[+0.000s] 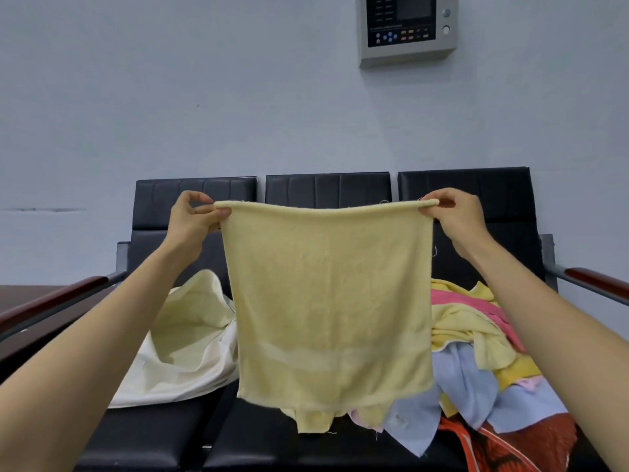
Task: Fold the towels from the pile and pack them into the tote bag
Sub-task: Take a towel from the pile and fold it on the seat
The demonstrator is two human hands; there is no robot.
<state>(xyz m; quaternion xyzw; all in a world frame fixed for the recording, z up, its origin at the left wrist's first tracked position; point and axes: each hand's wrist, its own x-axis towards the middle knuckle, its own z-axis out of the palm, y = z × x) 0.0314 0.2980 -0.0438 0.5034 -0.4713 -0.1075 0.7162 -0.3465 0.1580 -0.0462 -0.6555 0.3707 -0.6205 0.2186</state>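
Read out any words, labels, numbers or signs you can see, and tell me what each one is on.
No text here can be read.
On the wall control panel: small print beside its screen and buttons, too small and blurred to read.
On the yellow towel, the tote bag and the towel pile: no print shows.

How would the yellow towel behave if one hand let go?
Probably floppy: the yellow towel sags between the left hand and right hand. Likely light, since pinching fingers alone hold it up. It would probably drop limp.
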